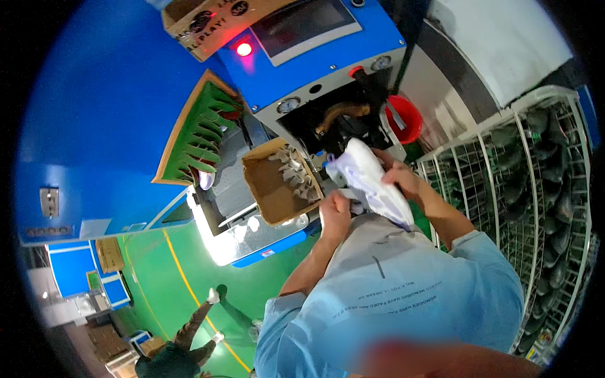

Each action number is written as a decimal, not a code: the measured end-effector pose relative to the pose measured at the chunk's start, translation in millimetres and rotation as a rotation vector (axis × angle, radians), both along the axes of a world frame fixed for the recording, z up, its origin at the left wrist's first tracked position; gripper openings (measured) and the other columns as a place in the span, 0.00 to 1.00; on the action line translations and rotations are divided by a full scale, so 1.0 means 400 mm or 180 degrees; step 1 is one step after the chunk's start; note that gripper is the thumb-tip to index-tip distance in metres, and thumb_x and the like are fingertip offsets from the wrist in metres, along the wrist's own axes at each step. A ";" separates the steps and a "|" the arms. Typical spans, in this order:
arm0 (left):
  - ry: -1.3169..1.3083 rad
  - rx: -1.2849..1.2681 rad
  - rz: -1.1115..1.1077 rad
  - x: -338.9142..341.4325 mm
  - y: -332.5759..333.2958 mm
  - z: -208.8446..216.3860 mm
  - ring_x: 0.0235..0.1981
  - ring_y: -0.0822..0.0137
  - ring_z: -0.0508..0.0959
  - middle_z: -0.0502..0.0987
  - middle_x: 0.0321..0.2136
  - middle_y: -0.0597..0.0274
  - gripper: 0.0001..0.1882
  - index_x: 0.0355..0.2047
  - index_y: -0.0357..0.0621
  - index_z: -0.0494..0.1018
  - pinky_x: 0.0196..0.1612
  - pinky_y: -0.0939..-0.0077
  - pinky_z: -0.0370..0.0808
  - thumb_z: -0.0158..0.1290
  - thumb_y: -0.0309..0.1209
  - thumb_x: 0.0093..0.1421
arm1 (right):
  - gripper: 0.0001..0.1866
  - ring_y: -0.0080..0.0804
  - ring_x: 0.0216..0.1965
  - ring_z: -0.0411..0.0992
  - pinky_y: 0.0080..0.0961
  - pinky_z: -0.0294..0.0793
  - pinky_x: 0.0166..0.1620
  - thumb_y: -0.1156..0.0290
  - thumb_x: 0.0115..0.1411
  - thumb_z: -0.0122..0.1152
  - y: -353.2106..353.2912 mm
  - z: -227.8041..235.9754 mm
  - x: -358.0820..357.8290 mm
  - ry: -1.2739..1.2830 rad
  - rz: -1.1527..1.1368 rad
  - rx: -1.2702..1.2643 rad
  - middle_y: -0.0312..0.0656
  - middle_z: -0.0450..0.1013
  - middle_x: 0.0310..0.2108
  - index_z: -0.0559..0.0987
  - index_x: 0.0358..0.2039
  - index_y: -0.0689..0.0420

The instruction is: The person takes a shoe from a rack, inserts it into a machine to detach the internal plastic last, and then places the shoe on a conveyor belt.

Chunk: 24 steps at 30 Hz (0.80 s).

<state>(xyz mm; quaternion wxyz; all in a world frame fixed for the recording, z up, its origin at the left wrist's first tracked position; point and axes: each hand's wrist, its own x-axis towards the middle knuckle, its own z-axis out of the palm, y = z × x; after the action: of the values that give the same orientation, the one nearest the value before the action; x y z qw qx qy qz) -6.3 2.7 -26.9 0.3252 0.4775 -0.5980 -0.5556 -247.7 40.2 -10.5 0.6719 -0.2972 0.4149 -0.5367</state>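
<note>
A white and lavender shoe slants across the space before my waist. My right hand has its fingers wrapped on the shoe's right side. Lower down and to the left, my left hand is closed near the shoe's lower left edge; a pale scrap shows by its fingers, too blurred to name. Just left of that hand is a cardboard box with several small greyish-white curved pieces along its right side. Beyond the shoe, the blue machine has a dark opening with a curved brown part.
A red bucket stands right of the machine. White wire racks with dark shoe-shaped items line the right. A conveyor runs at left below a green fringed curtain. Another person is at lower left on the green floor.
</note>
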 end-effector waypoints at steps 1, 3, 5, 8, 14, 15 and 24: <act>0.0452 0.0676 0.0462 -0.021 -0.012 0.024 0.19 0.59 0.71 0.72 0.18 0.59 0.13 0.24 0.40 0.71 0.24 0.67 0.69 0.44 0.30 0.65 | 0.43 0.39 0.54 0.75 0.33 0.75 0.57 0.68 0.51 0.58 0.016 0.020 0.007 -0.0494 -0.0145 0.0083 0.50 0.72 0.57 0.61 0.69 0.60; 0.2063 0.1967 0.0786 0.006 -0.059 0.021 0.20 0.65 0.71 0.73 0.23 0.61 0.10 0.28 0.43 0.71 0.25 0.69 0.69 0.43 0.30 0.65 | 0.35 0.41 0.45 0.81 0.34 0.82 0.50 0.64 0.53 0.52 0.046 0.075 0.036 -0.1422 -0.0885 0.0625 0.51 0.77 0.51 0.68 0.63 0.63; 0.3019 0.2738 0.0967 0.056 -0.081 -0.080 0.26 0.66 0.74 0.75 0.28 0.62 0.18 0.36 0.44 0.71 0.30 0.72 0.67 0.44 0.45 0.73 | 0.35 0.42 0.48 0.80 0.37 0.81 0.53 0.62 0.54 0.56 0.078 -0.001 0.023 -0.1911 -0.0770 0.0502 0.53 0.76 0.53 0.69 0.62 0.66; 0.1946 0.3160 -0.0106 0.031 -0.061 -0.076 0.34 0.61 0.77 0.78 0.34 0.56 0.25 0.47 0.39 0.71 0.32 0.69 0.70 0.47 0.52 0.71 | 0.40 0.40 0.52 0.77 0.35 0.78 0.56 0.61 0.53 0.62 0.091 0.002 0.008 -0.1790 -0.0737 0.0588 0.51 0.74 0.57 0.66 0.65 0.64; 0.1027 0.2997 -0.0849 0.029 -0.094 -0.007 0.39 0.64 0.80 0.80 0.40 0.56 0.26 0.51 0.34 0.72 0.37 0.69 0.78 0.55 0.48 0.68 | 0.59 0.37 0.70 0.57 0.31 0.52 0.71 0.58 0.49 0.74 0.070 -0.012 0.016 -0.0213 0.0330 0.0616 0.48 0.57 0.71 0.49 0.74 0.61; 0.1057 0.2426 -0.0700 0.025 -0.082 -0.055 0.38 0.67 0.79 0.79 0.39 0.57 0.25 0.51 0.34 0.71 0.37 0.72 0.77 0.55 0.46 0.69 | 0.59 0.38 0.69 0.58 0.31 0.53 0.71 0.59 0.48 0.75 0.064 -0.007 0.026 -0.0153 0.0191 0.0613 0.48 0.58 0.70 0.49 0.74 0.62; 0.0789 0.1075 -0.1397 -0.005 -0.070 -0.048 0.46 0.71 0.73 0.75 0.47 0.59 0.22 0.59 0.38 0.63 0.51 0.75 0.70 0.48 0.40 0.74 | 0.58 0.43 0.67 0.60 0.35 0.57 0.68 0.58 0.50 0.73 -0.074 0.045 -0.010 0.1810 -0.1195 0.0343 0.53 0.59 0.69 0.49 0.74 0.62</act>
<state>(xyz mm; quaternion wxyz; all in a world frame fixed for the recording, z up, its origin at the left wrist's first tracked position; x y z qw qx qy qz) -8.4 -25.4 -46.0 0.1839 0.3128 -0.5418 -0.7581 -251.5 10.4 7.6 0.4337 -0.3174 0.6608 -0.5239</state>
